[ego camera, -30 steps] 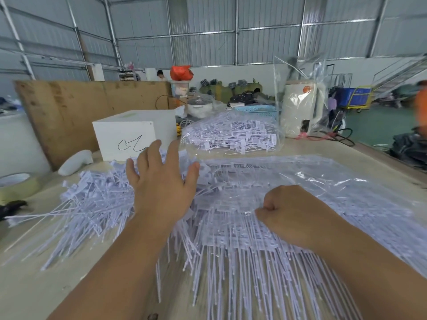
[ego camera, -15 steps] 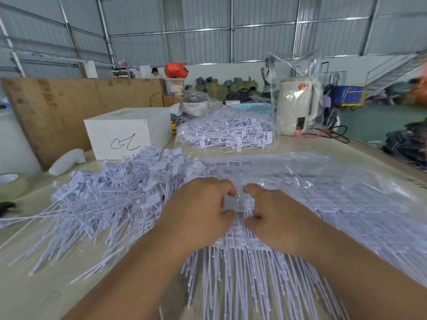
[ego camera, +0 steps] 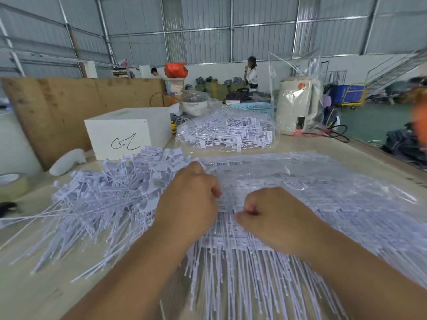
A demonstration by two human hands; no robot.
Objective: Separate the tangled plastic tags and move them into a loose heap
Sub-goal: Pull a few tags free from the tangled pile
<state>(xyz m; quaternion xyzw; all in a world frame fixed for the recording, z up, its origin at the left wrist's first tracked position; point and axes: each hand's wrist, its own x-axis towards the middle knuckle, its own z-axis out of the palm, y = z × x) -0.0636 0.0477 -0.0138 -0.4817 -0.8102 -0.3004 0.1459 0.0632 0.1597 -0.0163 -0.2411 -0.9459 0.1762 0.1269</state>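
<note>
Both hands are seen curled over the middle of a wide sheet of joined plastic tags (ego camera: 231,252) that is spread across the counter (ego camera: 34,294). The left hand (ego camera: 189,202) is closed, its fingers (ego camera: 213,189) pinching the tag heads at the sheet's upper edge; the right hand (ego camera: 270,215) is held just beside it, fingers (ego camera: 250,207) bent and pinching the same row. A loose heap of separated tags (ego camera: 104,199) is piled to the left, touching the sheet. A clear bag of tags (ego camera: 226,132) is set further back, beside a white box (ego camera: 127,130). A roll of tape (ego camera: 11,183) is seen at the far left edge
</note>
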